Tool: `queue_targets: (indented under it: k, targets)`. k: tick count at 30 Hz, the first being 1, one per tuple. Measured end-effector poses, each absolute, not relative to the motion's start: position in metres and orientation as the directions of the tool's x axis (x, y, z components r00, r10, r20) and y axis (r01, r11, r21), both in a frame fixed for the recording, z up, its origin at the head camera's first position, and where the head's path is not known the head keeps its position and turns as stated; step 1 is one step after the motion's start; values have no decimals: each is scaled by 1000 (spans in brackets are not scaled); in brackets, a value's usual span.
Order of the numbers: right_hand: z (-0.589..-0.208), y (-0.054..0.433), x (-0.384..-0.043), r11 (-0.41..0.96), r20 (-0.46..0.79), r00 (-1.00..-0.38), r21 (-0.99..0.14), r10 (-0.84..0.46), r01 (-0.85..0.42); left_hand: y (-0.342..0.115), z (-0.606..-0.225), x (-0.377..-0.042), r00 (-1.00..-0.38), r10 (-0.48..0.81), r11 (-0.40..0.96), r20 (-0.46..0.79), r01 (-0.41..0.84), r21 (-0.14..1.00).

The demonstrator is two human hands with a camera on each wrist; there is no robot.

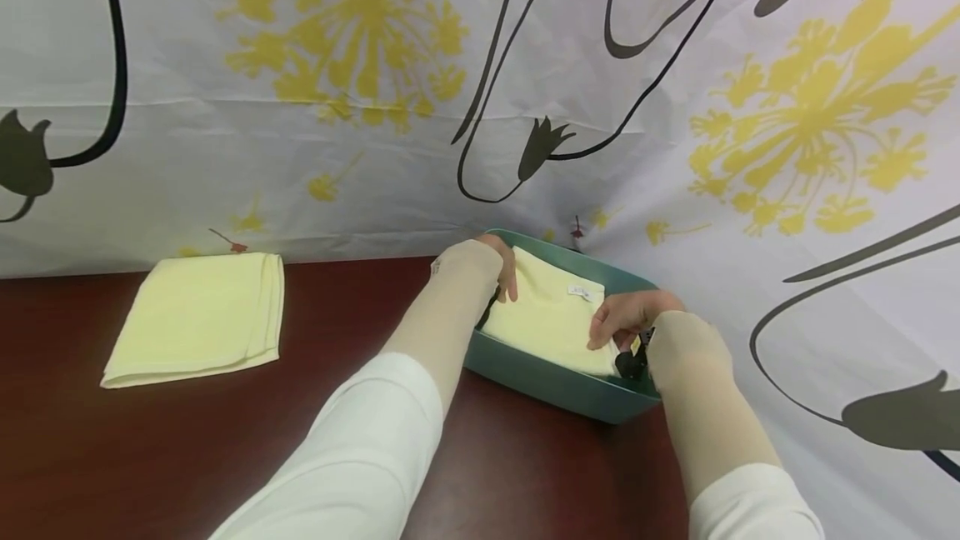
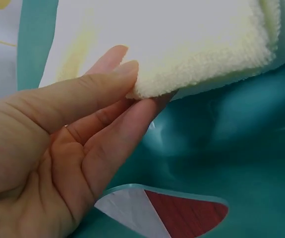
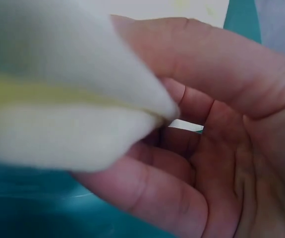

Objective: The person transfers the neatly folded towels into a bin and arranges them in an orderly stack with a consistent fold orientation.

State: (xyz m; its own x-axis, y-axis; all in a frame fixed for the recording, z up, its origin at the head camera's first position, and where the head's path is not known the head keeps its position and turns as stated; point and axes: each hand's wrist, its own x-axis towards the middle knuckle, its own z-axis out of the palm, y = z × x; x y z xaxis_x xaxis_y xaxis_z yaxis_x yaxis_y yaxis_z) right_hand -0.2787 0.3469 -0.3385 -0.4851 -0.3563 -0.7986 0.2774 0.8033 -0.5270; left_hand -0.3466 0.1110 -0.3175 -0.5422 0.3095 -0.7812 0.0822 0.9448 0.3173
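A folded pale yellow towel [image 1: 551,298] with a small white label lies inside a teal plastic bin [image 1: 540,375]. At its left side, my left hand [image 1: 507,269] reaches over the rim. In the left wrist view, thumb and fingers of this hand [image 2: 78,129] pinch a corner of the fluffy folded towel [image 2: 201,74]. My right hand [image 1: 628,317] is in the bin's right end, gripping the towel's opposite edge. Seen from the right wrist, the folded layers [image 3: 68,134] sit between thumb and fingers of that hand [image 3: 201,124].
A second folded yellow towel [image 1: 202,315] lies on the dark reddish-brown table [image 1: 337,323] at the left. Behind the table hangs a white cloth [image 1: 420,165] with yellow and grey flower prints; the bin stands close to it. A handle hole [image 2: 167,210] pierces the bin's wall.
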Motion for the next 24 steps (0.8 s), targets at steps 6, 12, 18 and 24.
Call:
queue_targets:
  k: [6,12,18,24]
  targets:
    - [-348,349,-281,805,-811,-478,-511,-337,301,113,-338,-356,-582,311,936,-752,51,348]
    - [-358,355,-286,802,-815,-469,-511,-339,309,112,-345,-354,-614,407,890,-676,102,444]
    - [-365,354,-284,807,-814,-473,-509,-337,301,113,-334,-347,-553,481,874,-681,236,425]
    - [-365,355,-282,793,-813,-474,-518,-338,322,114,-313,-334,-620,345,935,-704,159,318]
